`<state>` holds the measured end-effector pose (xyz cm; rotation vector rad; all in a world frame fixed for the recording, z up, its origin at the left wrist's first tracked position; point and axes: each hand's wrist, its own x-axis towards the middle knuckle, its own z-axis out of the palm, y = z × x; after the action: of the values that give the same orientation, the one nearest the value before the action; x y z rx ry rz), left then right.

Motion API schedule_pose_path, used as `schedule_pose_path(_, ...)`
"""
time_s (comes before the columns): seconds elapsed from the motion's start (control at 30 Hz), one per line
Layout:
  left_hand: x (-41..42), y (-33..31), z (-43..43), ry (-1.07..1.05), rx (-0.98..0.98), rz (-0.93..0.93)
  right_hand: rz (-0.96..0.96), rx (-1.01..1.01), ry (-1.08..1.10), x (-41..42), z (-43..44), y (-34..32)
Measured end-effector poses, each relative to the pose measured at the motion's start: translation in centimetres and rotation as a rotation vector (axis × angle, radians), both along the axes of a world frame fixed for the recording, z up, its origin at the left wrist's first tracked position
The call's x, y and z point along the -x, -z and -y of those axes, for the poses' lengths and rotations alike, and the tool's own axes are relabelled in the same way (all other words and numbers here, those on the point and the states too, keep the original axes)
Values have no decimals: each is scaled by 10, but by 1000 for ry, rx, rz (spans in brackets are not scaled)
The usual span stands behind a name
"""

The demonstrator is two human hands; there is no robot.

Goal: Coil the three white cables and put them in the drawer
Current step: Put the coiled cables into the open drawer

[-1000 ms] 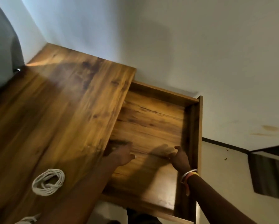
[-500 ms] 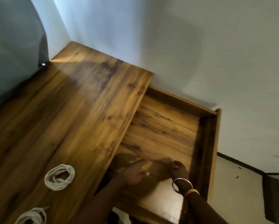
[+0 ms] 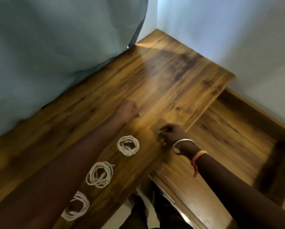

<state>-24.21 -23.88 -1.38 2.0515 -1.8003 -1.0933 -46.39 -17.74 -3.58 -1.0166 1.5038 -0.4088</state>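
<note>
Three white coiled cables [image 3: 108, 172] are lying in a row on the brown wooden table [image 3: 163, 83], beside the open wooden drawer [image 3: 229, 138]. The left hand [image 3: 127, 111] and right hand [image 3: 170, 134] are hanging above the table with fingers clenched, holding nothing.

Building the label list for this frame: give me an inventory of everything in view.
far cable, middle cable, near cable: 3, white, coiled, in a row on the table
table: 1, brown wood, centre
drawer: 1, brown wood, pulled open to the right of the table; no cable in the visible part
cloth: 1, grey-blue, upper left
wall: white, upper right
bangle: 1, silver, right wrist
thread band: 1, orange-red, right wrist
left hand: over the table, fingers curled, empty
right hand: beside the far cable, fingers curled, nothing seen in it
</note>
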Motion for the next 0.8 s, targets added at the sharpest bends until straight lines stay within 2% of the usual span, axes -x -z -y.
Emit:
schedule_pose_path(0.1, -42, 5, -26, -106, -222, 99, 1, -94, -104, -38, -11, 16)
schedule_pose_path(0.2, -53, 6, -53, -153, -497, -20, 11, -90, -128, -66, -18, 19)
schedule_pose_path(0.27, -51, 1, -67, -158, -548, -83, -60, -38, -188, -79, -19, 19)
schedule_pose_path(0.37, -47, 0, -75, -185, -568, -146, -225, 63, -284, -93, -21, 17)
schedule_pose_path(0.43, -44, -4, -75, -166, -530, -139, -243, 77, -279, -95, -21, 17)
schedule_pose_path(0.6, -11, -32, -55, -111, -324, -183, -166, 151, -61, -62, -8, -4)
schedule_pose_path(0.73, 59, -28, -32, -20, -276, -257, -105, 179, 105, 12, -8, -12)
schedule_pose_path(0.8, 110, -17, -32, 96, -279, -248, -124, 149, 193, 62, -23, -15)
